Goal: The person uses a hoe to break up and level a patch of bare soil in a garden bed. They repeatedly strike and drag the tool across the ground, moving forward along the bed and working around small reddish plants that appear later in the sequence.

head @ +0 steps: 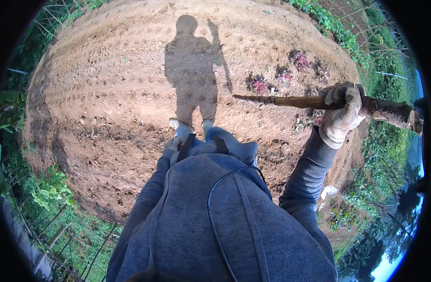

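My right hand (344, 111), in a pale work glove with dark fingers, is closed around a thick wooden stick (300, 102) with a tapered tip. The tip points left over the soil and the thicker, bark-covered end reaches the right edge of the view. My left hand (173, 143) hangs low beside my left thigh, small in the view; its fingers are hard to make out. Below my feet and ahead lies bare brown soil (131, 81) with rows of small hollows. Red-leaved plants (260, 86) grow in it, near the stick's tip.
Green plants and thin poles line the right side (388, 148). A leafy plant (53, 188) and a stick fence (60, 239) stand at the lower left. A white object (329, 191) lies on the ground at the right. My shadow (194, 67) falls ahead.
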Available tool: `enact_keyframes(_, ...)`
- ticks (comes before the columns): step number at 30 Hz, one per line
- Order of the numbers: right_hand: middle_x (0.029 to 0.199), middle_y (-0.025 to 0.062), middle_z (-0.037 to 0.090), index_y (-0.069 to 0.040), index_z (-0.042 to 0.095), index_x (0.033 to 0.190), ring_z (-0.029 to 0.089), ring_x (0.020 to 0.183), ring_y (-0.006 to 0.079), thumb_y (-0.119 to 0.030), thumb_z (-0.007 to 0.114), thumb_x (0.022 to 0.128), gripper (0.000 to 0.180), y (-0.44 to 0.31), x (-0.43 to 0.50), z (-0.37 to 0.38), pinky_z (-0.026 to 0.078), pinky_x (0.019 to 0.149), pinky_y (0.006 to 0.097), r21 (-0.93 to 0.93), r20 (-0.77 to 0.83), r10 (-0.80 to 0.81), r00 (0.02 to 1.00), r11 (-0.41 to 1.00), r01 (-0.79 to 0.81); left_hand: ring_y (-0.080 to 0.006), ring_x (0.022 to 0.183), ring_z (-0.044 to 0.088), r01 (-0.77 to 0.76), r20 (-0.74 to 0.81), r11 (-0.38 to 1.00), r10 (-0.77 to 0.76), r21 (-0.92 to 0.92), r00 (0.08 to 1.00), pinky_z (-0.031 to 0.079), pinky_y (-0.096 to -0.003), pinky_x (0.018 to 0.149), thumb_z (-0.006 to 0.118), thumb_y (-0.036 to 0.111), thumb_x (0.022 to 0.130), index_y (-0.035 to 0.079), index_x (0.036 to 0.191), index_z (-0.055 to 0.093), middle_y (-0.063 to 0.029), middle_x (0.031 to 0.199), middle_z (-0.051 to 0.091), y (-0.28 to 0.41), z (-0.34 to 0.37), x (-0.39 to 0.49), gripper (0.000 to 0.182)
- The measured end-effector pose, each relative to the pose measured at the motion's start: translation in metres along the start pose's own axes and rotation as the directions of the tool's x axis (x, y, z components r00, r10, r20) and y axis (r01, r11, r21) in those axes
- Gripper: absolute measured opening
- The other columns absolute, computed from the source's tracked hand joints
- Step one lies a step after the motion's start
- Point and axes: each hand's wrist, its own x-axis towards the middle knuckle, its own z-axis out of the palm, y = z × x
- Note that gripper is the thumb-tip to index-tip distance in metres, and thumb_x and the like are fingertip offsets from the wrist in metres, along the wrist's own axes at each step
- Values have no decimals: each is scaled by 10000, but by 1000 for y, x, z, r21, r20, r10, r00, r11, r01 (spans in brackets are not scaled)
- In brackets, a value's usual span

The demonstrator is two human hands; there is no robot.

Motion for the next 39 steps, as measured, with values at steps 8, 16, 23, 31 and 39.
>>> enact_keyframes(8,560,27,452,-66,483,748,465,431,133,-126,604,845,166,40,10,-21,499,456,327,-71,-12,-6,1000,997,5,-123,755,592,-80,-51,996,78,-42,996,471,-262,686,605,333,857,57,962,664,-38,832,648,7,8,-3,301)
enact_keyframes(16,518,29,501,-66,495,687,487,408,118,-64,607,836,186,83,22,-19,469,405,294,-152,-12,35,999,988,-37,-97,674,572,-147,9,984,146,97,989,459,-259,623,591,337,862,37,889,669,-23,777,651,10,8,6,311)
enact_keyframes(23,519,9,497,-75,511,675,472,411,105,-87,622,840,199,80,15,-3,428,400,262,-223,-43,95,995,969,-102,-103,695,598,-3,-37,1000,3,17,999,482,-245,637,593,322,880,25,967,669,-30,810,670,5,9,8,318)
enact_keyframes(31,562,26,444,-61,475,743,469,442,152,-157,593,854,188,53,0,-54,489,471,332,-97,-37,37,999,995,-40,-101,686,586,-223,-75,970,216,-98,974,472,-238,602,592,315,870,27,1011,657,-35,809,660,-4,-7,44,328)
enact_keyframes(39,551,35,447,-51,468,751,456,414,138,-171,627,849,221,-37,-22,-38,484,437,327,-89,-69,-22,997,996,16,-141,778,612,-110,55,993,108,37,993,497,-266,709,583,313,868,41,1023,655,-62,918,669,23,1,46,321)
